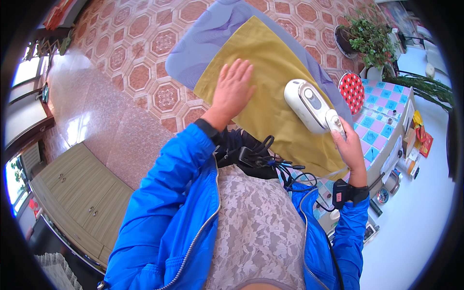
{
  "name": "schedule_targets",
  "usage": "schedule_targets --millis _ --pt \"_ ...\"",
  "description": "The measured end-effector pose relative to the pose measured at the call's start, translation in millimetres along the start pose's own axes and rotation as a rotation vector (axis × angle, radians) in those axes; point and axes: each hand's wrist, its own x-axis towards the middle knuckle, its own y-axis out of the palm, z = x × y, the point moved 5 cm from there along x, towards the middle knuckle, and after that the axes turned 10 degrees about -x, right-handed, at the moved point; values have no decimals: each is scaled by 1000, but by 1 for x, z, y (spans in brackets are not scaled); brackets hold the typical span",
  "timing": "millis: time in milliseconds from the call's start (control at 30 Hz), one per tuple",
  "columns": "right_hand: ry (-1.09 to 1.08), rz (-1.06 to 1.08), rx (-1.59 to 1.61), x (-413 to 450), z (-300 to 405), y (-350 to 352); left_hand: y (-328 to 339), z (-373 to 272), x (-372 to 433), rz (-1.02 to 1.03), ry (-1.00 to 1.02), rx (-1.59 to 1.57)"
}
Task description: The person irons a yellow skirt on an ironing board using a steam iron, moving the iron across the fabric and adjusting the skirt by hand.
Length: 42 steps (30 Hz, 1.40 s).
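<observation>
A mustard-yellow cloth (268, 61) lies over an ironing board with a grey-purple patterned cover (203, 47). My left hand (233, 88) rests flat on the cloth's left part, palm down, fingers spread a little. At the right, my right hand (348, 145) is closed round the handle of a white handheld iron (308, 105), whose body lies over the cloth. Its soleplate is hidden beneath it. Soft wrinkles show in the cloth below the iron. A pale cord runs from near my right hand across the cloth's lower corner.
A checked blue-and-pink surface (377, 130) adjoins the board at the right, with a red patterned round pad (351, 93) at its edge. Potted plants (373, 43) stand beyond. Black cables (286, 168) hang at my waist. A wooden cabinet (83, 199) stands lower left.
</observation>
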Motion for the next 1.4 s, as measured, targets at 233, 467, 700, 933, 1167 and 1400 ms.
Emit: schedule_targets --millis 233,467,700,933,1167,1400 --pt "-146 -128 -22 14 31 21 -15 30 8 153 -86 59" --pt "-219 -119 -130 52 70 52 -33 56 -9 176 -216 92" --pt "-197 -53 -178 81 105 59 -32 61 -2 153 -153 53" --pt "-254 -101 -136 62 70 51 -31 64 -6 146 -125 23" --pt "-232 -82 -158 101 103 62 -27 61 0 161 -108 61" --pt "-273 -76 -101 57 26 33 -36 69 -5 192 -137 129"
